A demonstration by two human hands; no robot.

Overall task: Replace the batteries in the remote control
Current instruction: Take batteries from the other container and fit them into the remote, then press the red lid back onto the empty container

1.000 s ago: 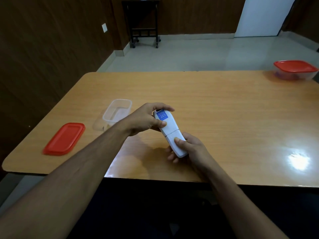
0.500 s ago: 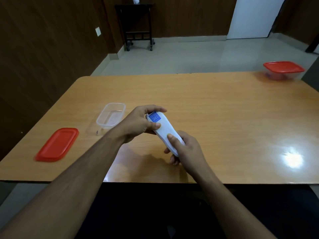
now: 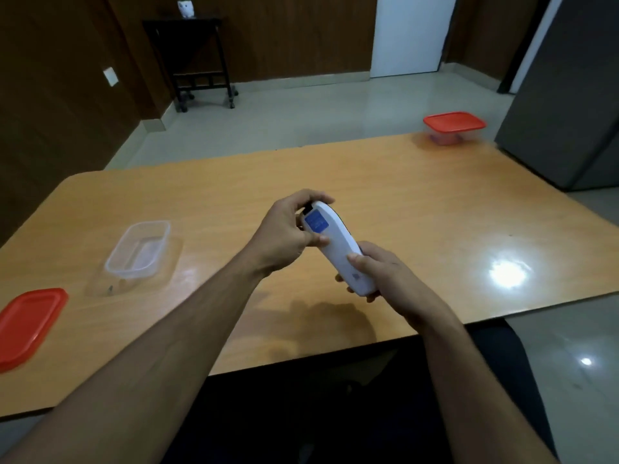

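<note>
A white remote control [image 3: 338, 247] with a blue label near its far end is held back side up above the wooden table [image 3: 418, 209]. My left hand [image 3: 288, 234] grips its far end, thumb pressed on the back just below the label. My right hand [image 3: 385, 279] wraps the near end, thumb lying on the back cover. The cover looks closed; no batteries are visible.
An open clear plastic container [image 3: 139, 249] sits at the left of the table, its red lid [image 3: 28, 324] lying nearer the left edge. A second container with a red lid [image 3: 454, 125] stands at the far right corner. A grey cabinet [image 3: 569, 95] borders the right side.
The view has swung and tilted to the right. Both hands kept their hold on the remote, and the seam seen across its back a second ago no longer shows.
</note>
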